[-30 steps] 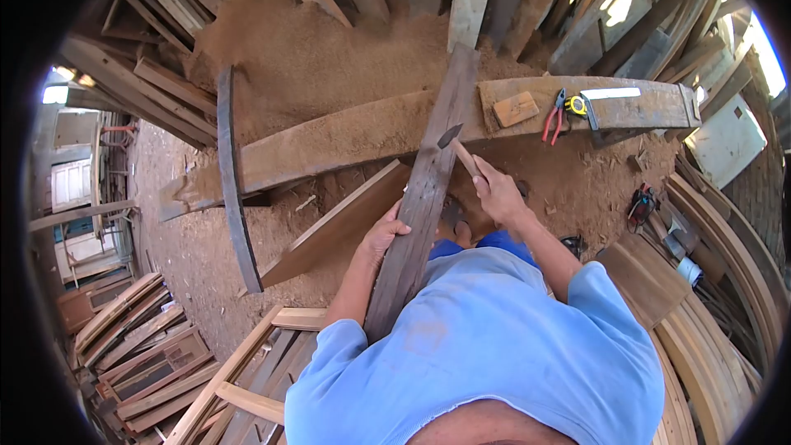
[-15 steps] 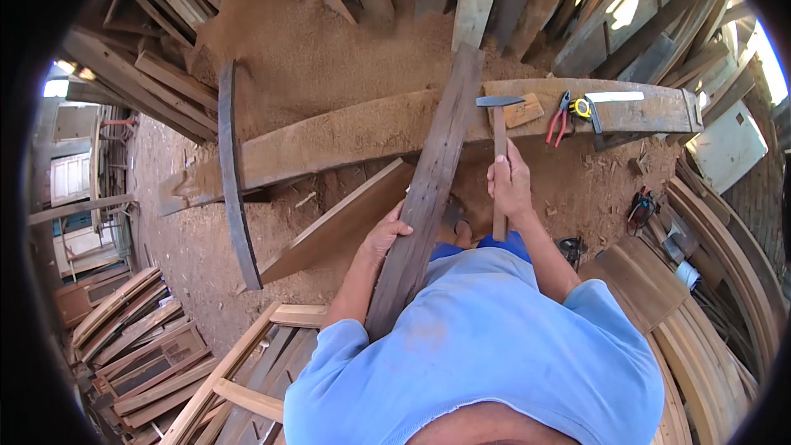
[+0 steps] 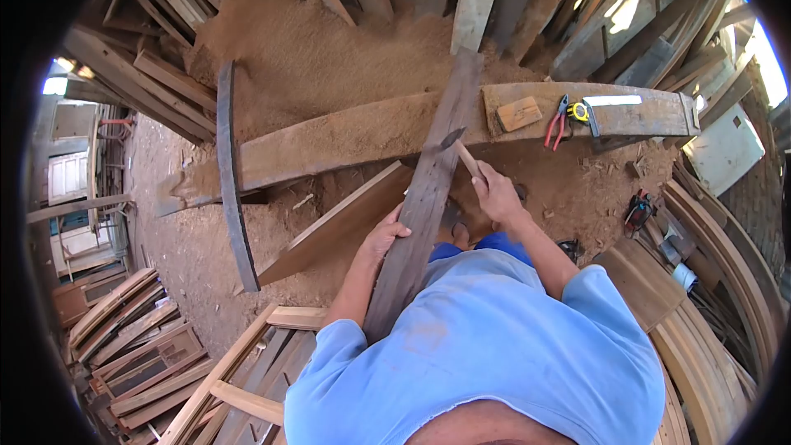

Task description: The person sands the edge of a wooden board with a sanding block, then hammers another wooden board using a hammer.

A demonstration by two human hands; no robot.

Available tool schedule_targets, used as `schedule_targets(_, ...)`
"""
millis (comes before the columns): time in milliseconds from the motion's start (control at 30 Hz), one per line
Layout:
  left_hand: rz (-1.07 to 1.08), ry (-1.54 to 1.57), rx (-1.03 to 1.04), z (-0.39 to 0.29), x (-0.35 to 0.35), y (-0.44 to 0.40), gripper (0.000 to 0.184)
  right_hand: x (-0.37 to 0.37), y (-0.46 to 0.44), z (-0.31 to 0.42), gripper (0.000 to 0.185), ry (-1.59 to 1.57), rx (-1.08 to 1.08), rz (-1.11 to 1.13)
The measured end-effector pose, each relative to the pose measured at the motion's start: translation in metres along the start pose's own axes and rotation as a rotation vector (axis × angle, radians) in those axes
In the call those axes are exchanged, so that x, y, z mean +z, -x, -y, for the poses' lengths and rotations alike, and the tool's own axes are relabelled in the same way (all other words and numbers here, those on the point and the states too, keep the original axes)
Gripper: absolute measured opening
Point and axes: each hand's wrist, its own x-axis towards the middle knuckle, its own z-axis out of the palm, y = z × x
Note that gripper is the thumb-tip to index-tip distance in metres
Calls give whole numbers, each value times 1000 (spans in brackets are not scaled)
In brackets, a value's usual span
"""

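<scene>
A long dark plank (image 3: 423,202) slants from my body up across the dusty beam (image 3: 346,133). My left hand (image 3: 386,236) grips its left edge near the lower middle, thumb on the upper face. To the right of the plank, my right hand (image 3: 496,194) is closed around the wooden handle of a hammer (image 3: 453,138). The hammer's dark head is at the plank's upper right part; whether it touches the wood cannot be told.
On the beam's right part lie a small wood block (image 3: 518,114), red-handled pliers (image 3: 557,123), a yellow tape measure (image 3: 580,112) and a white strip (image 3: 612,100). A curved dark strip (image 3: 228,173) crosses the beam's left part. A wide board (image 3: 334,222) leans below the beam.
The hammer was over the plank, swung away right to near the wood block, and is now back at the plank. My left hand has kept its hold.
</scene>
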Motion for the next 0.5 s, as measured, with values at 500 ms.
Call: schedule_targets(500,-70,-392,67,-11,42,6,103,-71,-25,-119,61,269,217,-397)
